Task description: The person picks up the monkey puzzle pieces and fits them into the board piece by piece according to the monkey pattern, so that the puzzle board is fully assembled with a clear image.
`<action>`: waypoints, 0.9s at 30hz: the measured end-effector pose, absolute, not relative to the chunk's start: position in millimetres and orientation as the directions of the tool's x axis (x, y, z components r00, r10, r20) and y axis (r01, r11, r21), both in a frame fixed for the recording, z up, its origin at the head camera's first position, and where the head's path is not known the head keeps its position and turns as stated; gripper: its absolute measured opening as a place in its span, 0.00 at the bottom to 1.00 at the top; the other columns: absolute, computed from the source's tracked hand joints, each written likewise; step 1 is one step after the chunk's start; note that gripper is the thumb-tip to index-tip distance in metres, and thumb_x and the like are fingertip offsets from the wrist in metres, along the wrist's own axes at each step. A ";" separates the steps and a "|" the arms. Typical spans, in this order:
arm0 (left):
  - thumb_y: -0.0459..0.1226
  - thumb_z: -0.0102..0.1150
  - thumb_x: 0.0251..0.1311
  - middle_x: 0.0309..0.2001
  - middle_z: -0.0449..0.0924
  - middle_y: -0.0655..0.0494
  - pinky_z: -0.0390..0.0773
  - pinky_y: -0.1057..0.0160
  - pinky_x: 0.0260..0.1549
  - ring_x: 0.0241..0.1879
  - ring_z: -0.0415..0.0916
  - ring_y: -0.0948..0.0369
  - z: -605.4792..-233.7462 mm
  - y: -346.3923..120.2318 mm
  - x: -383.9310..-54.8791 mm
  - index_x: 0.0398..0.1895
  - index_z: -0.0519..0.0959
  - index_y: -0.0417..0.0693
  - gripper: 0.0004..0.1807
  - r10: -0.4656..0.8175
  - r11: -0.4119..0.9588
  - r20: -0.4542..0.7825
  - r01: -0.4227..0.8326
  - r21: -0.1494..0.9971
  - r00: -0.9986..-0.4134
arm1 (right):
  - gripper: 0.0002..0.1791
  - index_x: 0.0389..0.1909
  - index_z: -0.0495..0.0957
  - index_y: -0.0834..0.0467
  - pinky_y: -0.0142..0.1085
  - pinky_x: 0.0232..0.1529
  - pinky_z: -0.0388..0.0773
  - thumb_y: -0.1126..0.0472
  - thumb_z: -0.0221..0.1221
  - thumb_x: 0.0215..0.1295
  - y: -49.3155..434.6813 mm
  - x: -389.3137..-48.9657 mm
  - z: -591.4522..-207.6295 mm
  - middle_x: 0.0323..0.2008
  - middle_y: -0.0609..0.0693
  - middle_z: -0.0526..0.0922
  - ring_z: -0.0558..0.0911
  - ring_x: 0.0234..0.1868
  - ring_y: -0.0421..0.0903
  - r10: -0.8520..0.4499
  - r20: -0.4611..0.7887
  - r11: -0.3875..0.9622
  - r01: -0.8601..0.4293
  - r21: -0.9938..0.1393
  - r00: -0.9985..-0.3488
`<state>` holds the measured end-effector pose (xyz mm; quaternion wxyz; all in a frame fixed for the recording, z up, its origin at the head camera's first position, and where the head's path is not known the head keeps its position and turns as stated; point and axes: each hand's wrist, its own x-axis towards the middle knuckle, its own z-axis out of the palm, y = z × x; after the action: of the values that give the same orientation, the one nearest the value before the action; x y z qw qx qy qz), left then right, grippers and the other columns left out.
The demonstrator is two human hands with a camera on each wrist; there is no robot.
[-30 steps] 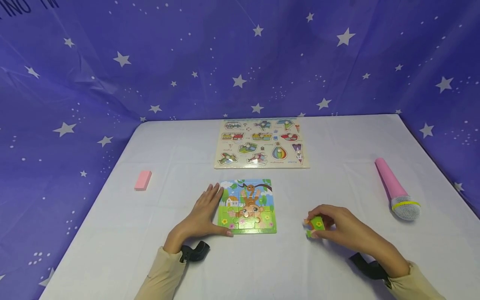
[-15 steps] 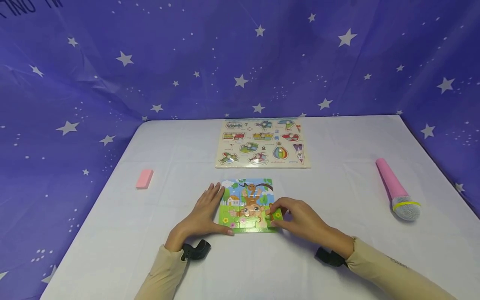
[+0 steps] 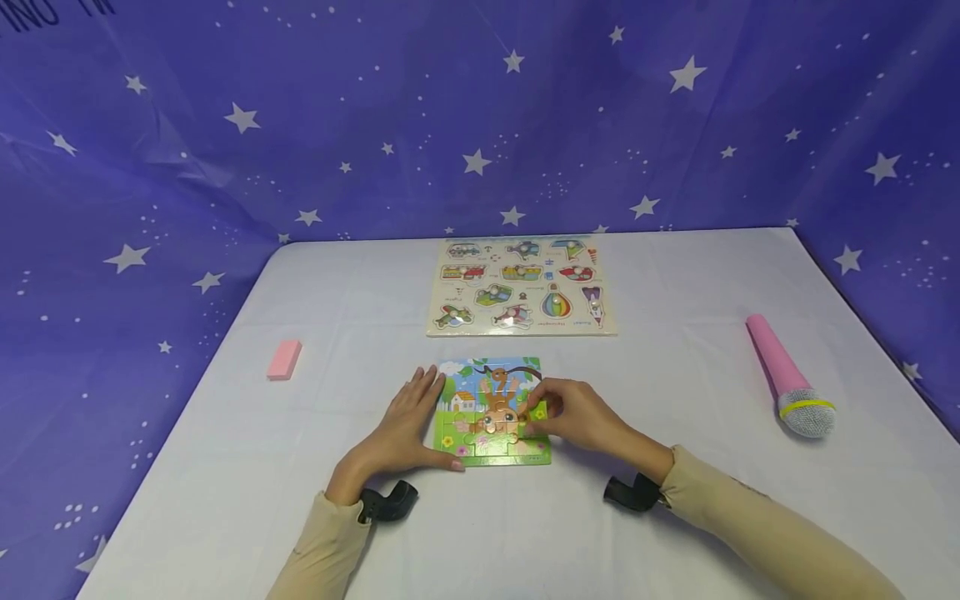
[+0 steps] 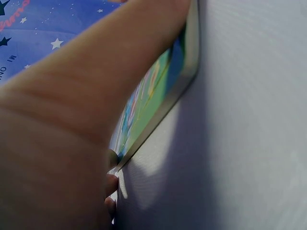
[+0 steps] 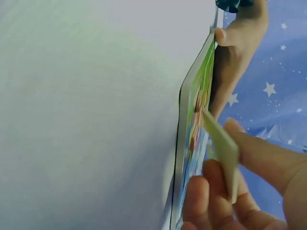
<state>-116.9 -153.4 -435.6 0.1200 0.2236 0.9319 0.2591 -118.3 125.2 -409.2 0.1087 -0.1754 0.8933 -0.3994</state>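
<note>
A square jigsaw puzzle (image 3: 495,450) with a monkey picture lies on the white table. My left hand (image 3: 401,429) rests along its left side, thumb at the bottom left corner and straight fingers by the left edge. Over the puzzle's right part, my right hand (image 3: 577,412) pinches a puzzle piece (image 3: 538,412) with a yellow flower on green. In the right wrist view that puzzle piece (image 5: 225,148) shows its pale edge between thumb and fingers, tilted above the board. The left wrist view shows the puzzle's side edge (image 4: 160,110) close by the left hand.
Behind the puzzle lies a wooden peg board (image 3: 525,292) with vehicle shapes. A pink block (image 3: 285,360) sits at the left, and a pink toy microphone (image 3: 787,375) lies at the right. A purple starry cloth (image 3: 420,108) hangs behind the table.
My right hand has carried the puzzle piece leftward from the table's right side to over the puzzle, then slightly farther up and left. The left hand stays in place.
</note>
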 end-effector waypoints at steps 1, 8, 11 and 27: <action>0.63 0.69 0.28 0.73 0.33 0.47 0.37 0.44 0.68 0.72 0.28 0.49 -435.3 -153.3 -116.8 0.71 0.42 0.44 0.69 0.479 0.766 -0.108 0.355 0.536 -0.871 | 0.16 0.33 0.76 0.52 0.27 0.21 0.64 0.55 0.70 0.42 124.9 -118.7 -409.8 0.22 0.43 0.75 0.68 0.21 0.38 -0.410 -0.058 0.624 -0.233 -0.746 -0.910; 0.63 0.69 0.28 0.73 0.33 0.47 0.36 0.45 0.69 0.72 0.28 0.50 -435.1 -153.3 -116.7 0.71 0.41 0.44 0.69 0.478 0.764 -0.111 0.351 0.541 -0.871 | 0.28 0.46 0.71 0.57 0.26 0.19 0.62 0.53 0.70 0.43 121.6 -118.3 -411.7 0.20 0.45 0.73 0.67 0.18 0.37 -0.433 -0.073 0.671 -0.268 -0.691 -0.898; 0.63 0.69 0.28 0.73 0.33 0.48 0.36 0.46 0.69 0.72 0.28 0.51 -436.3 -153.3 -116.9 0.71 0.41 0.45 0.69 0.476 0.765 -0.107 0.351 0.541 -0.873 | 0.28 0.45 0.73 0.58 0.27 0.21 0.64 0.51 0.70 0.42 118.9 -117.6 -412.8 0.22 0.44 0.74 0.68 0.21 0.37 -0.421 -0.070 0.702 -0.276 -0.656 -0.904; 0.63 0.69 0.28 0.73 0.34 0.47 0.37 0.44 0.68 0.72 0.29 0.49 -434.9 -152.8 -116.5 0.71 0.42 0.44 0.69 0.475 0.764 -0.104 0.351 0.542 -0.874 | 0.30 0.45 0.75 0.58 0.32 0.31 0.67 0.48 0.70 0.40 105.7 -105.4 -411.3 0.36 0.48 0.73 0.67 0.35 0.41 -0.392 -0.021 0.818 -0.338 -0.465 -0.920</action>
<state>-116.5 -152.8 -434.9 0.1183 0.2217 0.9316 0.2625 -105.4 105.7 -411.3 0.0580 -0.1918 0.9517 -0.2327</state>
